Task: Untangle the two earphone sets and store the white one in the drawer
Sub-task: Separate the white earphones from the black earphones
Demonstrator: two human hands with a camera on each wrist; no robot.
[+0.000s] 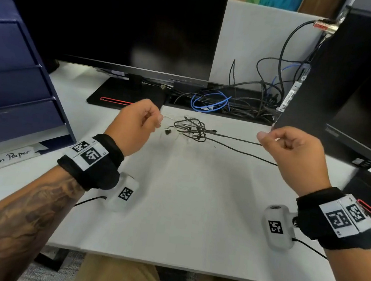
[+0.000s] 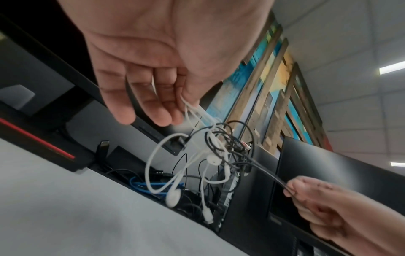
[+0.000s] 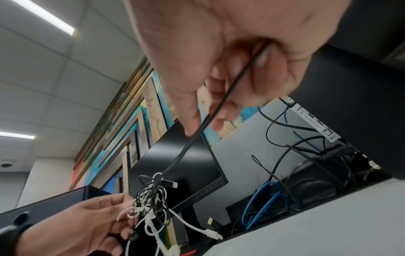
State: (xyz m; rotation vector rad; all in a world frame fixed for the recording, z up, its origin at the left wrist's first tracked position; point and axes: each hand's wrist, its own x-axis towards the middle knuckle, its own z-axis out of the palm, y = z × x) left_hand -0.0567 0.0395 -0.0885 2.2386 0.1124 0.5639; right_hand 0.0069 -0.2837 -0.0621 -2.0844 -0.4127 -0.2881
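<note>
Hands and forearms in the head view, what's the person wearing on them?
Both arms are bare, with no sleeves. Each wrist carries a black fabric band topped with white labels printed with black square codes. A white camera pod, also code-marked, hangs beneath each band, trailing a thin black cable. The left forearm shows dark tattooing.

The white earphones (image 2: 175,194) and the black earphones (image 1: 193,127) are knotted into one loose tangle held up above the counter (image 1: 183,209). White loops, an earbud and a plug dangle below the knot. A black cord runs taut out to the right. The blue drawer unit (image 1: 12,88) stands at the left, its drawers closed.
</note>
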